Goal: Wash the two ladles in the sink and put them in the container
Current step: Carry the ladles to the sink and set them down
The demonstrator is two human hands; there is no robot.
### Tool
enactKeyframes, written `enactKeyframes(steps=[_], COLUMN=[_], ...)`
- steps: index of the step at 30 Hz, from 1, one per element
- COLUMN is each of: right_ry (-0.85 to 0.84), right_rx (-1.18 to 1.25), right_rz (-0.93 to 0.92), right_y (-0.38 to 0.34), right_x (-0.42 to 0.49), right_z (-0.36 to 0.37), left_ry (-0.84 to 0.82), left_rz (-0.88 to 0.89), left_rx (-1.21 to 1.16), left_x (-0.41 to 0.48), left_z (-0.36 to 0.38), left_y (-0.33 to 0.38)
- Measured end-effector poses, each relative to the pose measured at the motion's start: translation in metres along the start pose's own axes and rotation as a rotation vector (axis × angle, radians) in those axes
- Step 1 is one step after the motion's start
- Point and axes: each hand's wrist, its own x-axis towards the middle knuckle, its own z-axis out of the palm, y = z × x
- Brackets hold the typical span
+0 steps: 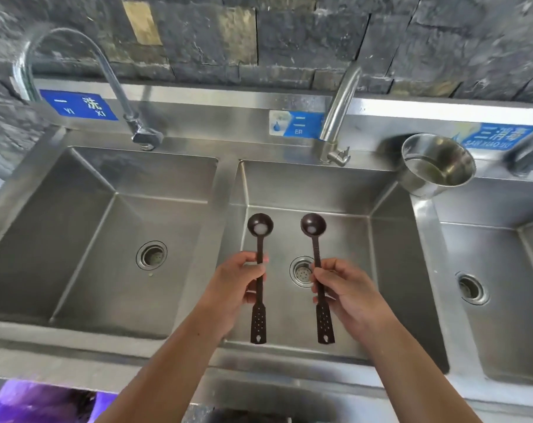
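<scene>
Two dark brown ladles hang over the middle sink basin (344,209), bowls pointing away from me. My left hand (237,282) grips the left ladle (260,227) at mid-handle. My right hand (347,288) grips the right ladle (313,227) the same way. Each bowl holds a small white patch, perhaps water or foam. The perforated handle ends stick out below both hands. A round steel container (436,166) stands on the divider at the basin's back right corner, a little liquid in its bottom.
The middle tap (340,117) arches over the basin's back edge with no water running. A left basin (106,227) with its own tap (115,87) and a right basin (497,270) flank the middle one. A stone wall rises behind.
</scene>
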Motion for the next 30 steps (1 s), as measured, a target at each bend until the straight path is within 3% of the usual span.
enactKeyframes(steps=[9, 18, 30], right_ry=[0.039, 0.099, 0.197], right_rx=[-0.02, 0.058, 0.118], right_rz=[0.156, 0.288, 0.408], right_y=[0.014, 0.049, 0.128], right_x=[0.094, 0.17, 0.278], right_z=[0.009, -0.006, -0.015], left_ry=[-0.142, -0.035, 0.119], left_rz=[-0.134, -0.252, -0.287], left_rx=[0.094, -0.042, -0.039], left_x=[0.101, 0.173, 0.277], left_z=[-0.006, 0.004, 0.01], left_y=[0.004, -0.036, -0.104])
